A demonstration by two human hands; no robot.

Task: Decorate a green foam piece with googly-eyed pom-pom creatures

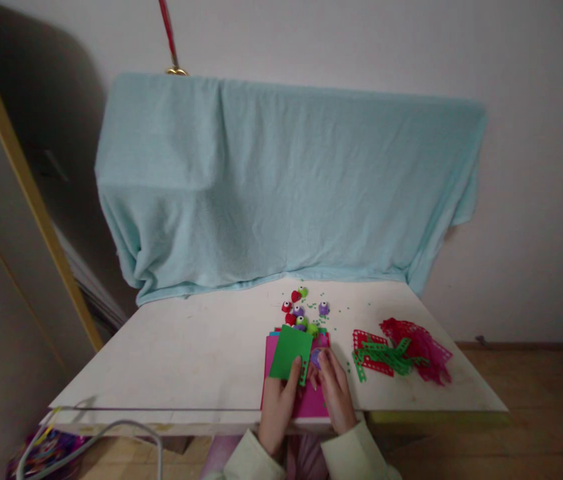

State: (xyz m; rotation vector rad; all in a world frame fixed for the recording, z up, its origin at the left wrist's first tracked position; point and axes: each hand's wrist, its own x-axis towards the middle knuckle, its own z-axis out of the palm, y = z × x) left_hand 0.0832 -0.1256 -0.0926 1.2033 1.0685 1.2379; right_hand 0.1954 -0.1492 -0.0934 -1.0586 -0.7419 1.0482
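Already well into it, from the head view, the only one I have: my left hand [278, 400] pinches the lower right corner of a green sheet [290, 351], fingers closed on it, and along that edge I can see a short run of punched holes. My right hand [335, 393] is curled down over a small purple punch [316, 358] at the sheet's right edge; fingers folded on it, though how hard I press I cannot tell. Both sit over a pink sheet [311, 400] with other coloured sheets under it, lying at the near edge of the white table [186, 353]. Done, by my reckoning: a heap of punched green and red strips [396, 353] well apart to the right, and green confetti scattered behind. Left: most of the green sheet is unpunched. More small punches [301, 313], red, green, purple, cluster just behind the sheets. Room: the table's left half is bare; the near edge runs under my wrists, so the pink sheet slightly overhangs it. A pale blue cloth [286, 187] drapes something along the far edge.
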